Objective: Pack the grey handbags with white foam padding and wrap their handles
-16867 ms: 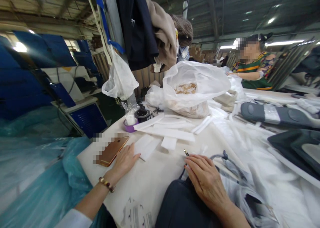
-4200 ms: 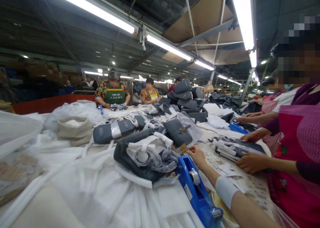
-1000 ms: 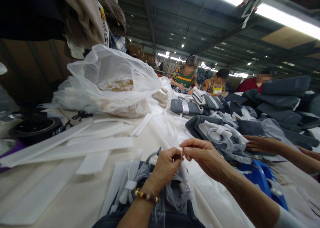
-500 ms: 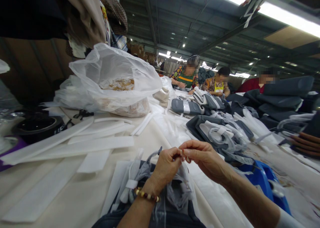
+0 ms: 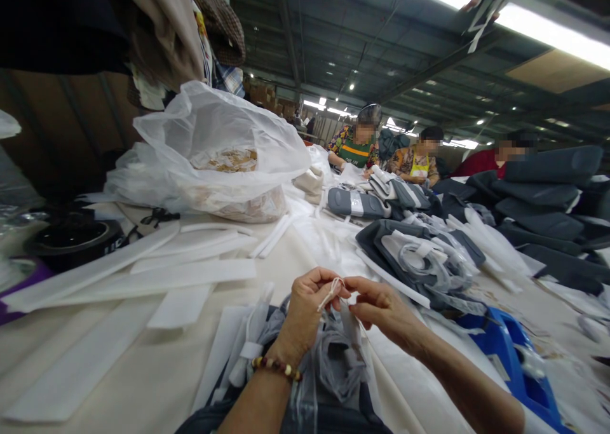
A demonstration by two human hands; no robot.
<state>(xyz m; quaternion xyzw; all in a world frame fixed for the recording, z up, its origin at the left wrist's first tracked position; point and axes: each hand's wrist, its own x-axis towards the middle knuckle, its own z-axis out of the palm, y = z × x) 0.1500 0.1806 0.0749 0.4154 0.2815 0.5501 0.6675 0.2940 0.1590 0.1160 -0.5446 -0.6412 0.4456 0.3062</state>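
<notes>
A thin white string (image 5: 330, 293) loops over the fingers of my left hand (image 5: 305, 307), which is closed in a pinch. The fingertips of my right hand (image 5: 386, 310) are pinched together at the same string, almost touching the left ones. Below both hands lies a dark bag (image 5: 333, 418), partly hidden by my left forearm. Grey straps wrapped in clear plastic (image 5: 340, 364) rest on top of it. White foam strips (image 5: 222, 351) stick out at its left side.
Long white foam strips (image 5: 190, 281) cover the table at left, below a large clear plastic bag (image 5: 223, 186). Wrapped dark bags (image 5: 419, 256) and a blue plastic bin (image 5: 519, 358) are at right. Several co-workers sit beyond, including a person in a green apron (image 5: 357, 151).
The white string now shows as a loop over my left fingers. My right hand has shifted slightly down. The brown-edged dark stack at the far right has gone from view.
</notes>
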